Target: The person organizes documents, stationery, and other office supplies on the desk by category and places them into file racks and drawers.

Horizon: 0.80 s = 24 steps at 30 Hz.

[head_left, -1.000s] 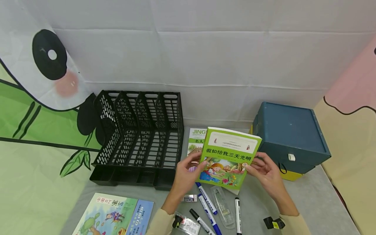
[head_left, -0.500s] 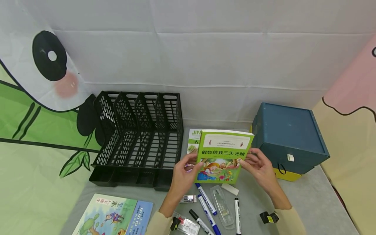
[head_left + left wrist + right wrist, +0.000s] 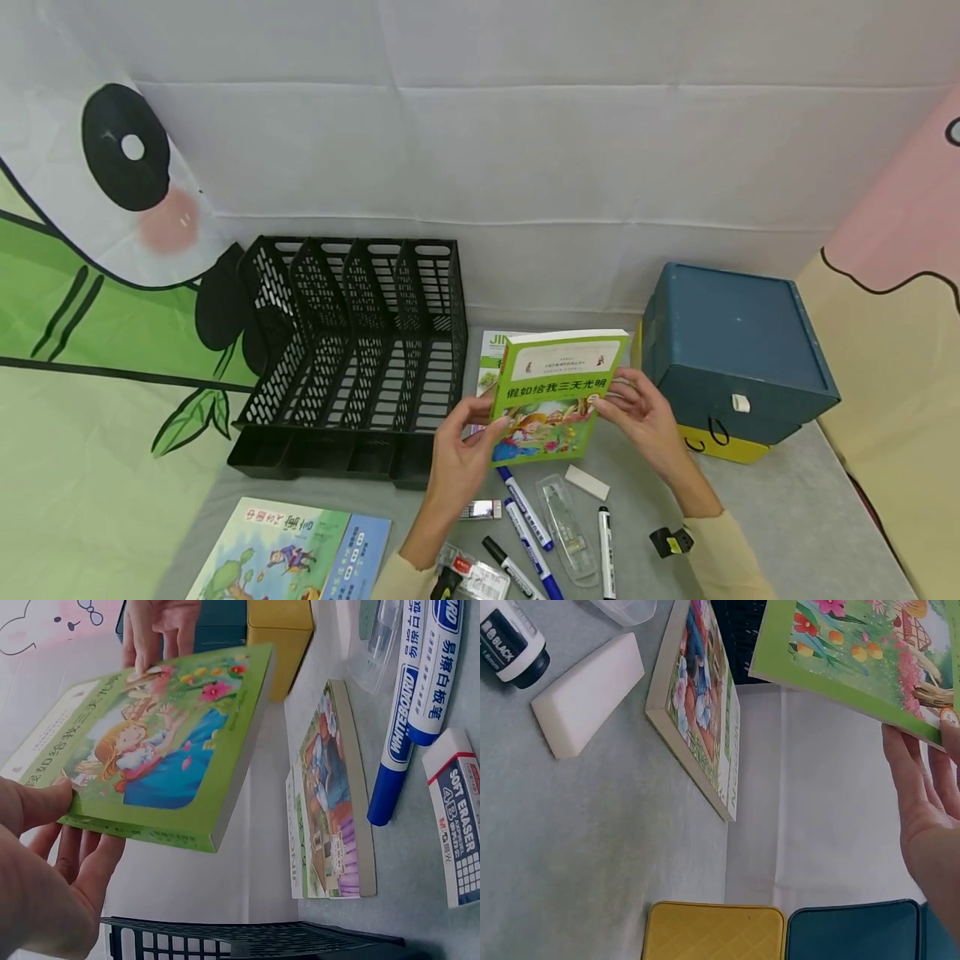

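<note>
A green-covered paperback book (image 3: 558,398) is held up between both hands, its illustrated front cover tilted toward the head camera. My left hand (image 3: 459,454) grips its left edge, thumb on the cover and fingers behind, as the left wrist view also shows. On the opposite edge my right hand (image 3: 647,421) pinches the book the same way. Below and behind it a second book (image 3: 330,802) lies on the table, mostly hidden in the head view. A black slatted file rack (image 3: 360,342) with upright dividers stands left of the hands.
A blue drawer box (image 3: 742,342) above a yellow one (image 3: 723,443) stands at right. Nearer lie whiteboard markers (image 3: 528,542), a clear case (image 3: 567,529), a white block (image 3: 587,482) and a boxed eraser (image 3: 481,509). Another picture book (image 3: 288,550) lies front left.
Both hands have carried the green book left and slightly away from the drawer box. The white block beneath it has come into full view.
</note>
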Available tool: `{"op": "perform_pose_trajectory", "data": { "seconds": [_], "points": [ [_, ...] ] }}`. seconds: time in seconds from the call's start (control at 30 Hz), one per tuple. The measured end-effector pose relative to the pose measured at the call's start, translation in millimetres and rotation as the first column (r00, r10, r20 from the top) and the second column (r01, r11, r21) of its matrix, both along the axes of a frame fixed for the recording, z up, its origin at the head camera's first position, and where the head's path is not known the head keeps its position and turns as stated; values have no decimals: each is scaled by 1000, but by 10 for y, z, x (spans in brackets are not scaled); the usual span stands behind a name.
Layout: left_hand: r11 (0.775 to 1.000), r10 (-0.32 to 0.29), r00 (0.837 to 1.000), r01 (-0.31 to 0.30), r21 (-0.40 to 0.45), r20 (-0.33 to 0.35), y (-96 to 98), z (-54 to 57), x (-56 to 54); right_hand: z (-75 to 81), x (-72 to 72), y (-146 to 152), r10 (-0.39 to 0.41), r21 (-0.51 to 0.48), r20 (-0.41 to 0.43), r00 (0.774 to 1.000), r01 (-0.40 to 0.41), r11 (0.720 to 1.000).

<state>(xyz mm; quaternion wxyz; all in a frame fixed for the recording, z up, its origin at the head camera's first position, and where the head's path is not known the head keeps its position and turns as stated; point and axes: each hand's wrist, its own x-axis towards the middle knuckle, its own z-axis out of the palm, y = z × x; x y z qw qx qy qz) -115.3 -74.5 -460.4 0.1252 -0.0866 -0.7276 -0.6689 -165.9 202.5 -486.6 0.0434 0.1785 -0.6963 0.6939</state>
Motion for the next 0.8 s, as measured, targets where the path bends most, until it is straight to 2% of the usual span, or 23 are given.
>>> {"op": "perform_pose_trajectory", "data": {
  "seconds": [0.2, 0.43, 0.6, 0.8],
  "points": [
    [999, 11, 1000, -10, 39, -28, 0, 43, 42, -4, -61, -30, -7, 38, 10, 1000, 6, 999],
    [996, 39, 998, -35, 82, -48, -27, 67, 78, -70, -130, -63, 53, 4, -3, 999, -53, 999],
    [992, 92, 993, -86, 88, -70, -61, 82, 89, -112, -162, -101, 69, 1, -33, 997, -69, 998],
    [981, 159, 983, -146, 130, -96, -129, 102, 73, -126, -189, -117, 22, 26, -16, 1000, -21, 999]
  ]
}}
